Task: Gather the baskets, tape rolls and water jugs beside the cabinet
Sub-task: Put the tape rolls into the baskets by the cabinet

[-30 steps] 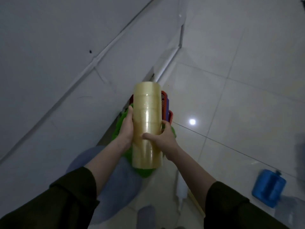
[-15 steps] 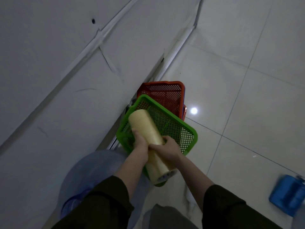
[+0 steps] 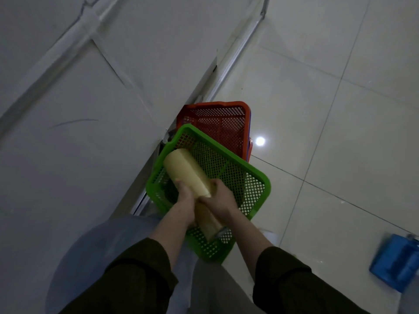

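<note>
Since tilted | tape stack [image 3: 188,173] lower over green basket [image 3: 254,177] | both hands' fingers [image 3: 181,184] clasp it

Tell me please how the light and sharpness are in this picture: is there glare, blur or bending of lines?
Head view: dim overall; one bright lamp reflection glares on the glossy floor tiles; the blue object at the right edge is smeared by blur; straight cabinet edges bow from the wide lens; the tape stack and green basket are fairly sharp.

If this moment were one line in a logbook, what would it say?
stage: placing | both hands: left hand and right hand grip tape-roll stack | position: over green basket | behind: red basket
</note>
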